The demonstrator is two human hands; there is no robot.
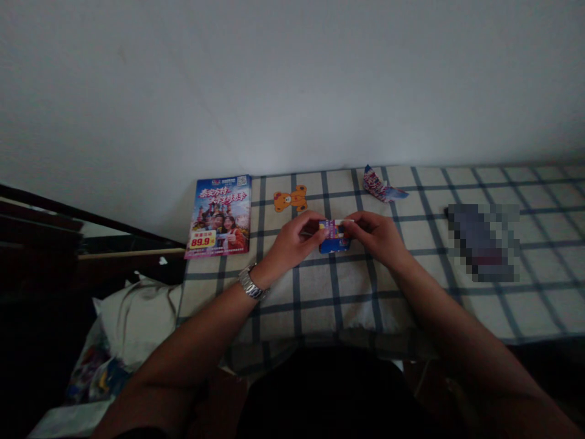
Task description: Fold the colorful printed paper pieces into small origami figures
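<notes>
A small folded piece of printed paper [334, 246], blue with purple and yellow parts, is held over the checked cloth between both my hands. My left hand [299, 239], with a metal watch [250, 282] on its wrist, pinches the paper's left side, thumb on top. At the right side, my right hand [375, 235] grips it between thumb and fingers. The paper's underside and some fingertips are hidden. Beyond my right hand lies a folded, pointed paper piece [381, 188] with a similar print.
A stack of printed flyers [219, 216] lies at the left end of the checked cloth [315, 308]. A brown bear figure [291, 199] is near the wall [292, 85]. To the right is a blurred dark object [483, 242]. Bags [137, 317] sit below at left.
</notes>
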